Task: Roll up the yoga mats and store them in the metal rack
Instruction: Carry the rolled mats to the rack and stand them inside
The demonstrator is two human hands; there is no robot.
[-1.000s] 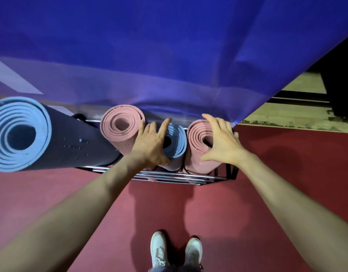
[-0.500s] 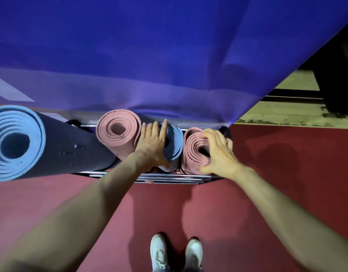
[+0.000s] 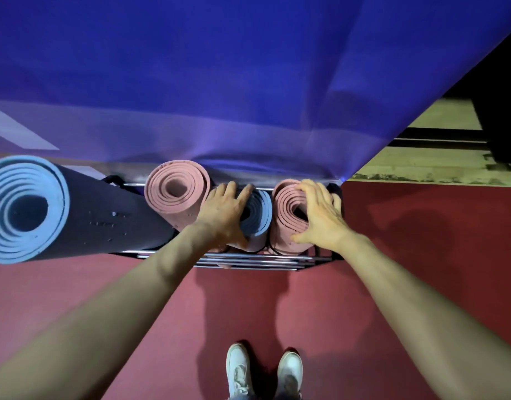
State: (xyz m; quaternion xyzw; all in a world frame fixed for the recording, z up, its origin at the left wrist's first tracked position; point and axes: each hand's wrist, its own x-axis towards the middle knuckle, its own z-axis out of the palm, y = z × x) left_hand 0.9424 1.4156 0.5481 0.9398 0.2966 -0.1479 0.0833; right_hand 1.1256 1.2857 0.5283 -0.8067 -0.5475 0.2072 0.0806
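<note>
Nearest me, white shoes [image 3: 264, 370] stand on red floor [image 3: 104, 284]. My left hand [image 3: 224, 216] lies flat, fingers spread, on the small blue mat [image 3: 260, 217]; my right hand [image 3: 320, 216], fingers spread, cups the right pink mat [image 3: 286, 203]. Both stand in the metal rack [image 3: 248, 259], beside another pink mat [image 3: 176, 194] and a large dark mat [image 3: 26, 209]. A blue curtain [image 3: 219, 82] hangs behind.

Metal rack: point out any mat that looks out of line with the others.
The large dark mat with the light blue spiral end leans far out to the left of the metal rack, while both pink mats and the small blue mat stand close together. Nothing looks damaged.
</note>
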